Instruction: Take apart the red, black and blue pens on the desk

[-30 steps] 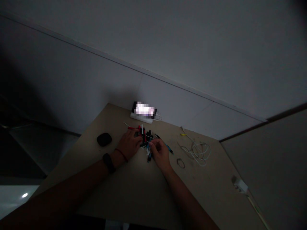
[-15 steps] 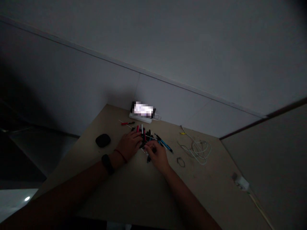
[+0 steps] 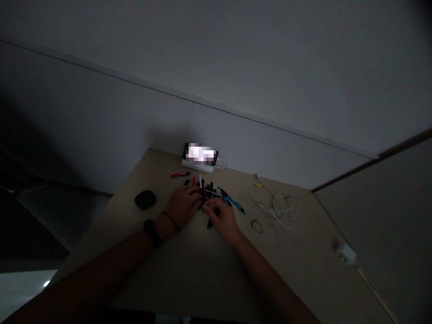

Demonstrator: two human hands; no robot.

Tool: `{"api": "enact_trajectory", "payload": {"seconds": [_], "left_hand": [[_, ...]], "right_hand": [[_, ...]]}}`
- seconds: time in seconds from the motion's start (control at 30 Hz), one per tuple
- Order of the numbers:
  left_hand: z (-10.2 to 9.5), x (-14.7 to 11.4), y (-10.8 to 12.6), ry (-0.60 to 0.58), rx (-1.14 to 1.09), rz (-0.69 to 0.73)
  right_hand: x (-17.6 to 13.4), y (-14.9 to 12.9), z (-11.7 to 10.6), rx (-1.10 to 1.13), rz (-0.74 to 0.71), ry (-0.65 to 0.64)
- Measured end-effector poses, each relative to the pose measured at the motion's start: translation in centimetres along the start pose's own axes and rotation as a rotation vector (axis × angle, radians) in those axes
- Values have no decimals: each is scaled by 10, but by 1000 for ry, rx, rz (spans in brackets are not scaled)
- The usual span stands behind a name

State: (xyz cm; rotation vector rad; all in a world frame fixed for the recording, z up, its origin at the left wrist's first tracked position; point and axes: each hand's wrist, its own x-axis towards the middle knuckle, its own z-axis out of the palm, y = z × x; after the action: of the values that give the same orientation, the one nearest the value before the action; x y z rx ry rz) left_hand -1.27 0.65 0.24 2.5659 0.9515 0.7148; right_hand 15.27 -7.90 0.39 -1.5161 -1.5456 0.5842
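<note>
A jumble of pens and pen parts lies on the table, among them a white piece (image 3: 200, 181), a red piece (image 3: 195, 181) and a blue pen (image 3: 235, 203). At the left of the heap is my left hand (image 3: 184, 203), fingers curled in at its edge; what they grip is hard to see in the dim light. Close beside it, my right hand (image 3: 221, 217) has thumb and forefinger pinched at the near side of the heap. Whatever is between them is too small and dark to name. A black part (image 3: 209, 223) lies under my right hand.
Against the wall a lit phone (image 3: 200, 154) leans on a white stand (image 3: 197, 166). A black rounded case (image 3: 145, 200) lies to the left, a red pen (image 3: 180, 174) behind my left hand. On the right are a coiled white cable (image 3: 281, 209), a small ring (image 3: 256, 226) and a wall socket (image 3: 346, 253).
The view has shifted slightly. Both hands stay at the heap in nearly the same pose, with the fingertips a little closer together.
</note>
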Motion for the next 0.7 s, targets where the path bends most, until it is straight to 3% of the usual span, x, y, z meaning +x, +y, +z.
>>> {"api": "enact_trajectory", "payload": {"seconds": [0.7], "left_hand": [[-7, 2, 5, -65, 36, -15]], "right_hand": [[0, -1, 0, -11, 1, -13]]}}
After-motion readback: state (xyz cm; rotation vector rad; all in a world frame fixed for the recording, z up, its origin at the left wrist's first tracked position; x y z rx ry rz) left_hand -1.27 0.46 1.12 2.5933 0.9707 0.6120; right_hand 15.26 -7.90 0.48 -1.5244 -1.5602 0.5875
